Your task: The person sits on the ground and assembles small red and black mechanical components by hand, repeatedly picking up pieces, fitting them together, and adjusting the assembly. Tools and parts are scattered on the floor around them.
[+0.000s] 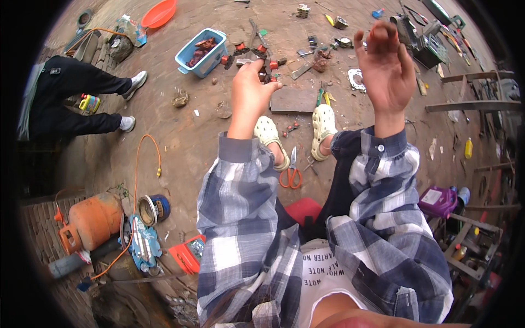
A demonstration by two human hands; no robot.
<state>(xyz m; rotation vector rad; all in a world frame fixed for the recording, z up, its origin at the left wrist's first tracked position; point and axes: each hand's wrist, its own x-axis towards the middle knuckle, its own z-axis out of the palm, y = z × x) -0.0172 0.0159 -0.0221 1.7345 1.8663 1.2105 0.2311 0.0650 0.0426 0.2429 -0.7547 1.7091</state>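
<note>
Over a cluster of dark metal parts with red pieces [263, 65], my left hand [250, 93] reaches out, thumb spread away from the fingers. A greyish metal piece [245, 62] lies just past its fingertips; whether they touch is hidden. My right hand [387, 82] is raised with its palm showing, fingers apart and loosely bent, holding nothing visible. Its fingertips look reddish and slightly blurred. Between the hands, a flat dark block [295, 101] lies in front of my shoes, with a green-handled tool [320, 97] beside it. Orange-handled scissors [291, 174] lie between my feet.
A blue basket [223, 50] holds reddish-brown pieces. An orange basin [158, 15] stands at the far left. Another person's legs [95, 76] are at left, above an orange gas cylinder [95, 218]. A white gasket [356, 78], a purple jug [435, 201] and metal racks are at right.
</note>
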